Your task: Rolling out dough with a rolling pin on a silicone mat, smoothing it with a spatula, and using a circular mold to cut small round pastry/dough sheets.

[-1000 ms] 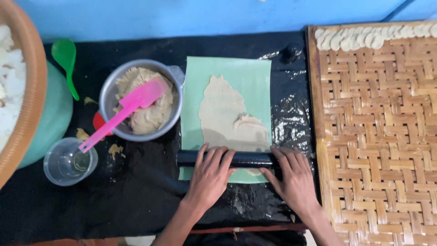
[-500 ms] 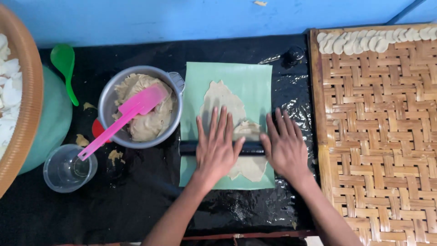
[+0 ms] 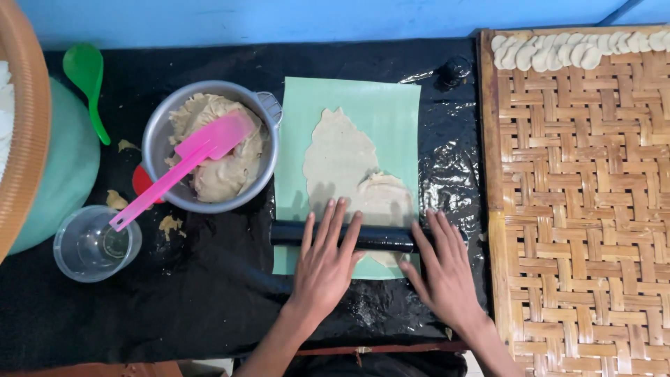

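A black rolling pin (image 3: 380,238) lies across the near part of a pale green sheet (image 3: 391,115). On the sheet lies thin, flattened beige dough (image 3: 342,157). My left hand (image 3: 324,262) rests flat on the pin with its fingers spread. My right hand (image 3: 443,269) presses flat on the pin's right end. Both palms lie on the pin and neither hand wraps around it.
A metal pot (image 3: 157,146) of dough with a pink spatula (image 3: 181,167) stands to the left, near a clear cup (image 3: 94,244) and a green spoon (image 3: 87,80). A woven bamboo tray (image 3: 579,209) on the right carries a row of pale dough pieces (image 3: 572,49).
The rolling pin went away from me over the dough, then came back toward me. Both hands moved with it, flat on top.
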